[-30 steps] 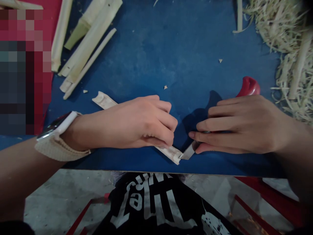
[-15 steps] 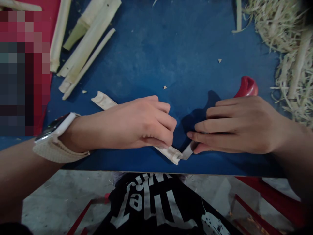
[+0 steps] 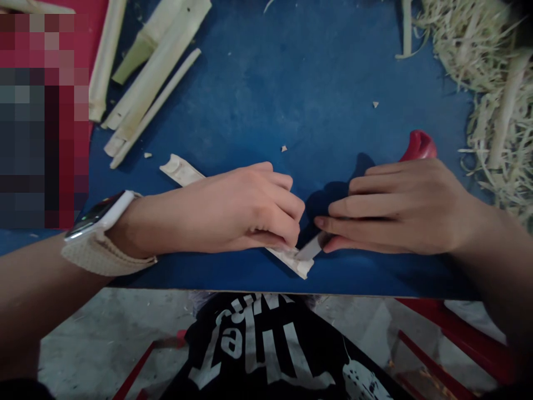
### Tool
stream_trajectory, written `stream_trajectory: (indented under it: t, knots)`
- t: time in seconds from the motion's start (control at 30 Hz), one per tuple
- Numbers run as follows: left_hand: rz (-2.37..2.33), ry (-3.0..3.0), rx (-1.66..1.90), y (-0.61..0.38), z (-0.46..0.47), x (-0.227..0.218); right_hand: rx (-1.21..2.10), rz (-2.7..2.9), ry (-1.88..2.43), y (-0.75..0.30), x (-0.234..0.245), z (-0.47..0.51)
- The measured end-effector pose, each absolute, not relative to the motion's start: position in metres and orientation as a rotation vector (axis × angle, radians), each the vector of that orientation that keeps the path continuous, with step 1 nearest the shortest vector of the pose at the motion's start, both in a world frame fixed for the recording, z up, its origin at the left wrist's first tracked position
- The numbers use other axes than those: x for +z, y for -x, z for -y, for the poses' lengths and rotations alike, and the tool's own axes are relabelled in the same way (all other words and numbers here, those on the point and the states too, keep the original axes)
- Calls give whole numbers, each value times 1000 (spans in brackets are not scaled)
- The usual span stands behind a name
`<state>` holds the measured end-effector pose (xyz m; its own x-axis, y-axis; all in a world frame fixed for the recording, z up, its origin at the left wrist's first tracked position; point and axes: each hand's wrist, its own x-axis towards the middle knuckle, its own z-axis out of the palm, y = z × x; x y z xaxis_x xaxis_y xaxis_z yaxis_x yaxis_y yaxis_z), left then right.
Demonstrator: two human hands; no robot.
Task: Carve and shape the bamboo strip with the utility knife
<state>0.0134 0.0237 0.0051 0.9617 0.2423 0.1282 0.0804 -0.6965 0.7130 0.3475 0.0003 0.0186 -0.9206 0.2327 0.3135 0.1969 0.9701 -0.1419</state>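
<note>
My left hand (image 3: 241, 211) presses a pale split bamboo strip (image 3: 183, 170) flat on the blue table (image 3: 291, 83); the strip runs under the hand and its near end shows close to the table's front edge. My right hand (image 3: 400, 208) grips a knife with a red handle (image 3: 420, 145). The knife's blade (image 3: 308, 251) lies against the strip's near end, just below my left fingertips. A watch with a woven band sits on my left wrist.
Several split bamboo pieces (image 3: 145, 72) lie at the back left. A heap of thin bamboo shavings (image 3: 487, 83) fills the back right. Small chips (image 3: 284, 148) dot the table. A blurred red area is at far left. The table's front edge is just below my hands.
My right hand and the blade have slid left along the strip's near end, closer to my left fingertips. The left hand has stayed in place.
</note>
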Motion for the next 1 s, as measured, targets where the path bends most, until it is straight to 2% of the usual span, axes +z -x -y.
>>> stream_trajectory:
  t: [0.43,0.73,1.0]
  knots:
    - [-282,-2302,203,-8,-26,17,362,2792,265,-361,22,2]
    - [-243,-2252,343,-3,-28,0,333,2828,260,-360,24,1]
    - [-272,-2292,267,-9,-27,12,215,2876,277,-359,30,8]
